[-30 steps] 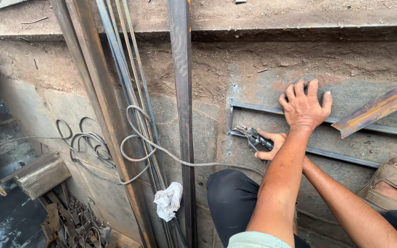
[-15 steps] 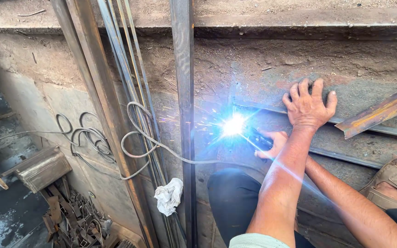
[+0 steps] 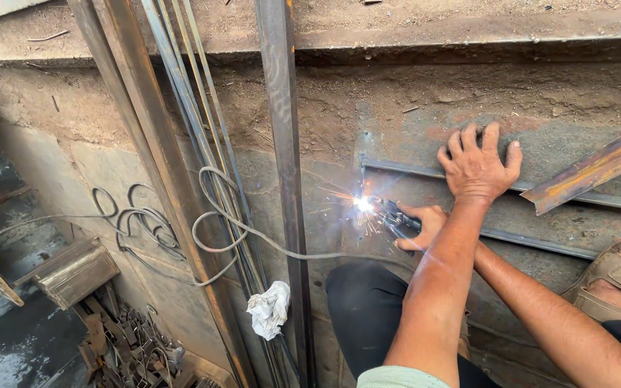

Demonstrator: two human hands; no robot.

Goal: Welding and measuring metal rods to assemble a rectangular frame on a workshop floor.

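The electrode holder [image 3: 397,215] is gripped in the right hand [image 3: 425,224], sparks at its tip against the steel frame [image 3: 555,190]. The left hand [image 3: 477,167] is pressed flat, fingers spread, on the frame.

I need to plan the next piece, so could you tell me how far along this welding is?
Done: the flat metal frame lies in place on the plate. In hand: the right hand holds the electrode holder, sparking at the frame's left corner, while the left hand presses the frame down. Left: the other joints show no visible weld.
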